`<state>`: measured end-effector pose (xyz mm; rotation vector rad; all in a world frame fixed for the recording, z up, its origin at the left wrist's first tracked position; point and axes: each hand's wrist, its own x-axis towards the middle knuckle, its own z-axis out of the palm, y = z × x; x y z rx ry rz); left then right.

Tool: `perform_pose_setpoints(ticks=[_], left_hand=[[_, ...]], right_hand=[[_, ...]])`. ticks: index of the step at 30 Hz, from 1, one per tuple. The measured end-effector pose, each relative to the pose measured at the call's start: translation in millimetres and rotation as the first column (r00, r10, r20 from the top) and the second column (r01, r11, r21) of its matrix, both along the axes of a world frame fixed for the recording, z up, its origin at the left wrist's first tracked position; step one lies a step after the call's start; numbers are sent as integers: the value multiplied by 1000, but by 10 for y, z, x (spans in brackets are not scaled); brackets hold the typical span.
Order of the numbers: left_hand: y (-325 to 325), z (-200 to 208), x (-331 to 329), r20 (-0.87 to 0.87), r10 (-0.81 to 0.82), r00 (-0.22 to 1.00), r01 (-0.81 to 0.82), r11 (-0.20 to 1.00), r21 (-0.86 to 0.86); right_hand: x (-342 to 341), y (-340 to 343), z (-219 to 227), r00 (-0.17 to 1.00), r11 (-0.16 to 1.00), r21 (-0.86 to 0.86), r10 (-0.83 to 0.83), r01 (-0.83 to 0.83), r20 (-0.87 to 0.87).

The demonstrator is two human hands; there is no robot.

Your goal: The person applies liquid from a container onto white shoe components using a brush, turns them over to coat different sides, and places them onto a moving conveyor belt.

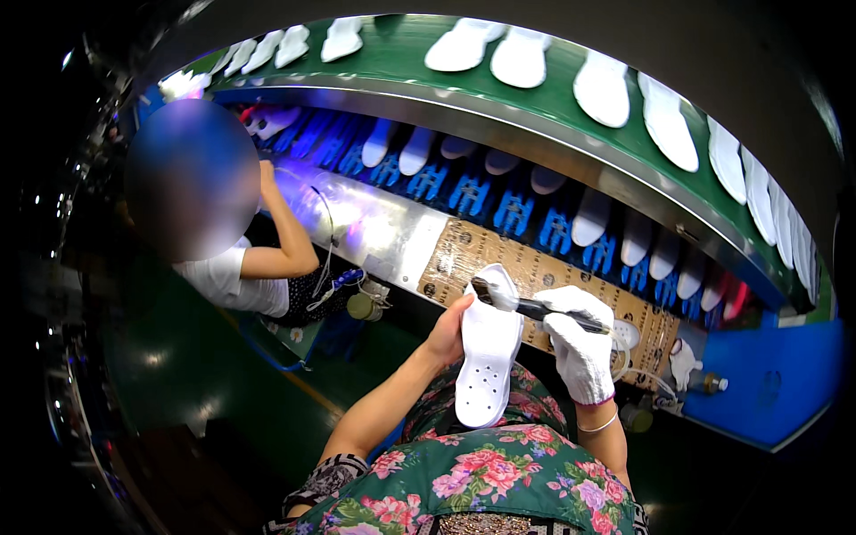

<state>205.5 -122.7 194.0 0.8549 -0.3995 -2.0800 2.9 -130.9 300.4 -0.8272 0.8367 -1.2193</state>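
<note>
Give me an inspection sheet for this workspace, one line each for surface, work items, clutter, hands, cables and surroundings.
Surface: metal bench, partly covered by printed brown cardboard.
Work items: white shoe with holes in its upper; black-handled brush, its head at the shoe's opening.
Clutter: crumpled white cloth item and a bottle near the bench's right end.
Hands: bare left hand holds the shoe; gloved right hand grips the brush.
Cables: pale tubing beside the right hand; its ends are unclear. Dark cable near the co-worker.
Surroundings: green shelf bearing white shoe-shaped pieces; blue holders below; co-worker at left.
</note>
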Motion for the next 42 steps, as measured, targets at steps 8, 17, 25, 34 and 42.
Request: perform_pose_setpoints(ticks=[8,17,25,34,42], left_hand=[[359,208,-309,-584,-74,809,142,987,72],[149,478,-549,-506,64,860,-118,990,-75],[191,494,-547,-33,27,999,-31,991,-128],[2,414,-287,-465,90,881,-176,974,-144],[-164,419,22,127,257,958,-230,954,-193]], right_hand=[[-99,159,48,989,997,57,-53,61,-136],[-40,-92,202,716,716,-698,-472,-29,-514],[181,28,76,600,692,-696,-478,-193,-641],[274,-180,104,659,673,-728,-489,-131,-571],[420,-172,5,807,806,-592,-355,7,-473]])
